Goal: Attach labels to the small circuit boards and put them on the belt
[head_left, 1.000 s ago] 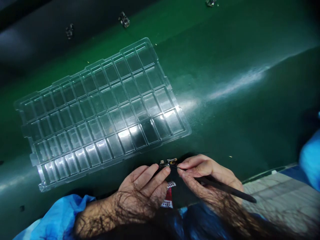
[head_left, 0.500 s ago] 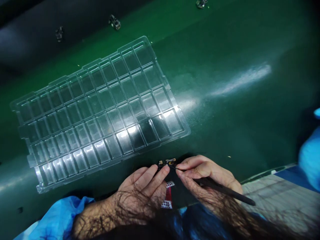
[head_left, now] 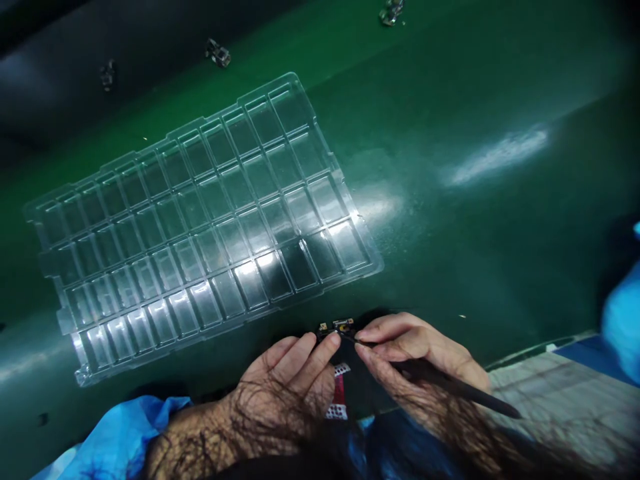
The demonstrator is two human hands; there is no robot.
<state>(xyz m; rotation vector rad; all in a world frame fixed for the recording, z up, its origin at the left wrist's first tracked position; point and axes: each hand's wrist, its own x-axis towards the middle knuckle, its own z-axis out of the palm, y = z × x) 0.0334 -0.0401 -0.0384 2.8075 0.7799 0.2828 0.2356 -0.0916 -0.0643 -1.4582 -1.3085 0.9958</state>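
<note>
My left hand [head_left: 295,373] lies at the bottom centre, its fingertips pressed on a small electronic part [head_left: 343,326] with gold and yellow bits. How much of the part the fingers cover I cannot tell. My right hand [head_left: 423,350] is closed round black tweezers [head_left: 465,393], held slantwise like a pen. The tips of the tweezers reach the part beside my left fingertips. Just beyond both hands lies a clear plastic tray [head_left: 227,310] with rows of rectangular compartments. Partly hidden below my left fingers is a red and white dotted strip [head_left: 340,387].
Several small metallic parts, such as one at the top left [head_left: 218,53] and another at the top right [head_left: 391,12], lie past the tray on the green surface [head_left: 475,233]. A blue sleeve [head_left: 623,320] of another person shows at the right edge.
The metallic parts at the top have shifted left and slightly nearer relative to the tray. Both hands stay at the electronic part, with barely any movement.
</note>
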